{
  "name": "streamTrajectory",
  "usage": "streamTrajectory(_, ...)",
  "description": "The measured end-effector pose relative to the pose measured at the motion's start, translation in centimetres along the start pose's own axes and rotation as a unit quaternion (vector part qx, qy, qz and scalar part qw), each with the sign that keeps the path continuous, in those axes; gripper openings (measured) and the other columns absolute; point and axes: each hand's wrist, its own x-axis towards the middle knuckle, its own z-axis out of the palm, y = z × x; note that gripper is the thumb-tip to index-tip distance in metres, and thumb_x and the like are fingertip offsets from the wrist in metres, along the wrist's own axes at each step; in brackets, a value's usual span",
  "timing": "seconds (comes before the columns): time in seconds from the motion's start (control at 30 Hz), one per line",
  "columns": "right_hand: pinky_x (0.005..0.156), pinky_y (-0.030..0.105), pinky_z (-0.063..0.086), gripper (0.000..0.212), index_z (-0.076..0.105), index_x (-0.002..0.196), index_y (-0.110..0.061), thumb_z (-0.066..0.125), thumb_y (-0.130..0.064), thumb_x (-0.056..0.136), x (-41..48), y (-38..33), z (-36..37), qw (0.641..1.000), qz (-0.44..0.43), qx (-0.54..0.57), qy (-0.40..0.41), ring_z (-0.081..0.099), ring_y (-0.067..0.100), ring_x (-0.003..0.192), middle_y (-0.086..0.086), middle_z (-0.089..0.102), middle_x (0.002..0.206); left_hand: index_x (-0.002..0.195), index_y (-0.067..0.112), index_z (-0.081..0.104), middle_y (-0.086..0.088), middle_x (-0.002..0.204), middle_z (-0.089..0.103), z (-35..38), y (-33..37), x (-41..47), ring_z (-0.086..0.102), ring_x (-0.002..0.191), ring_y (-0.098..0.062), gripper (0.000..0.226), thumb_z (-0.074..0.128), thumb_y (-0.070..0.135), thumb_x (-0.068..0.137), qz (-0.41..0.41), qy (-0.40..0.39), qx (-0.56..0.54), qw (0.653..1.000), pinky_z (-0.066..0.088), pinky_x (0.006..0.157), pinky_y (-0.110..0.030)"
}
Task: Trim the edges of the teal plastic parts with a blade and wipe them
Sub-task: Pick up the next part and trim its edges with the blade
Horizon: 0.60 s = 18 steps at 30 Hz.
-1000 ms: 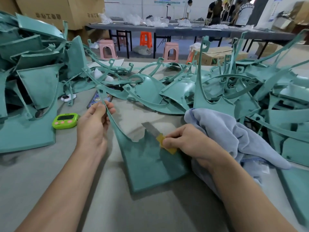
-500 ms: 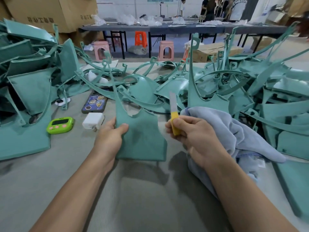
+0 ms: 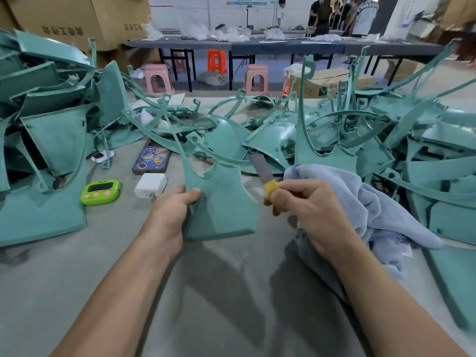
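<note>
1. Centre of the frame, nearest: the left hand [image 3: 175,210] grips the left edge of one teal plastic part [image 3: 224,202], thumb on its face, holding it upright over the grey table cover [image 3: 231,292].
2. Right of it, the right hand [image 3: 309,210] has its fingers curled round the yellow-wrapped end of a blade [image 3: 258,166]. The bare steel points up and left, just beside the part's right edge and apparently clear of it.
3. The part is a flat matte panel with a scalloped notch on top and a thin curved arm rising from its upper left corner. Any flash on the edges is too fine to see.
4. A pale blue cloth [image 3: 373,202] lies bunched behind the right wrist. Whether that hand also holds it I cannot tell.
5. My judgement: this piece is mid-trim or being checked, and wiping remains.
6. Farther back, heaps of teal parts [image 3: 51,140] fill the left and right of the frame. Which are finished I cannot tell, but much work seems left.
</note>
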Motion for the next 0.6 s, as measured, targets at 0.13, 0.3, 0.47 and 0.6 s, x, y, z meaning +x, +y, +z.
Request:
streamTrajectory(0.13, 0.066, 0.028, 0.047, 0.009, 0.084, 0.083, -0.023, 0.078, -0.016, 0.082, -0.6, -0.3, -0.4, 0.975, 0.06, -0.083, -0.195, 0.057, 0.015, 0.066, 0.005, 0.075, 0.074, 0.116, 0.014, 0.067, -0.002, 0.095, 0.076, -0.2, 0.2, 0.3, 0.071, 0.077, -0.018, 0.023, 0.05, 0.008, 0.102, -0.021, 0.0, -0.041, 0.999, 0.059, 0.07, -0.032)
streamTrajectory(0.3, 0.062, 0.022, 0.045, 0.014, 0.081, 0.077, -0.013, 0.074, -0.011, 0.089, 0.0, 0.6, 0.9, 0.993, 0.061, -0.061, 0.078, 0.053, 0.008, 0.061, 0.009, 0.07, 0.067, 0.12, 0.014, 0.067, -0.005, 0.101, 0.077, -0.9, 0.9, 0.4, 0.074, 0.077, -0.02, 0.025, 0.05, 0.012, 0.102, -0.061, 0.019, -0.097, 0.993, 0.061, 0.06, -0.031)
streamTrajectory(0.47, 0.092, 0.031, 0.058, 0.003, 0.083, 0.079, -0.013, 0.081, -0.011, 0.08, -0.9, 0.0, 1.8, 0.962, 0.179, 0.183, -0.1, 0.069, 0.015, 0.091, 0.006, 0.077, 0.091, 0.124, 0.014, 0.068, -0.006, 0.109, 0.077, -0.6, 0.3, 0.1, 0.074, 0.086, -0.02, 0.029, 0.052, 0.007, 0.1, 0.023, 0.041, -0.081, 0.996, 0.06, 0.067, -0.031)
streamTrajectory(0.6, 0.078, 0.033, 0.062, 0.005, 0.08, 0.074, -0.008, 0.078, -0.007, 0.078, -0.7, 0.0, 3.6, 0.944, 0.233, 0.233, -0.033, 0.069, 0.019, 0.083, 0.008, 0.074, 0.084, 0.104, 0.01, 0.076, -0.005, 0.098, 0.079, 0.1, -0.1, -0.8, 0.076, 0.084, -0.019, 0.019, 0.061, 0.003, 0.094, 0.07, 0.007, -0.018, 0.997, 0.062, 0.07, -0.031)
